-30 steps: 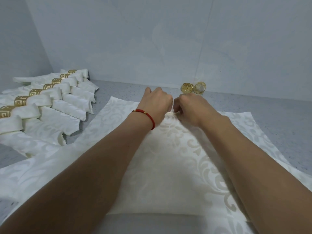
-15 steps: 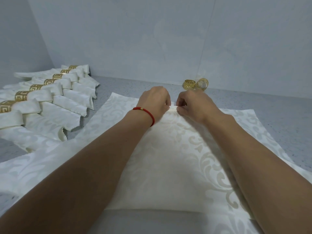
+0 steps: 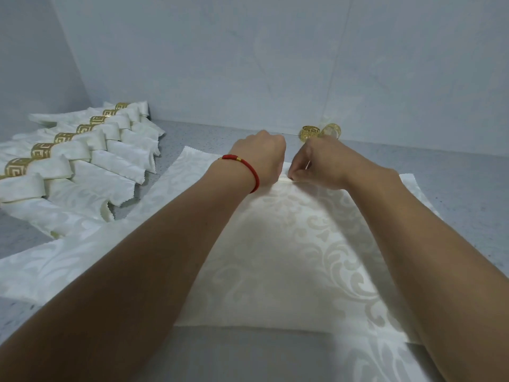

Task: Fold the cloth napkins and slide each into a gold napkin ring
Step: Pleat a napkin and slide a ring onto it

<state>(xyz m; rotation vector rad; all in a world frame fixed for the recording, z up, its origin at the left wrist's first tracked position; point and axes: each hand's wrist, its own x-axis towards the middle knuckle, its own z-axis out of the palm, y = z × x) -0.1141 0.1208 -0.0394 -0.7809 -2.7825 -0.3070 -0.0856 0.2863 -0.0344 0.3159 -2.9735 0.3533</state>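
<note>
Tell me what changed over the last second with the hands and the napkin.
Little changed. Both hands, left hand and right hand, keep their grip on the far edge of the cream napkin, side by side. The two loose gold napkin rings and the row of finished ringed napkins stayed put.

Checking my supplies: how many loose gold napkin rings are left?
2: one gold ring and a second ring side by side at the wall, just beyond the right hand, which may hide more.
</note>
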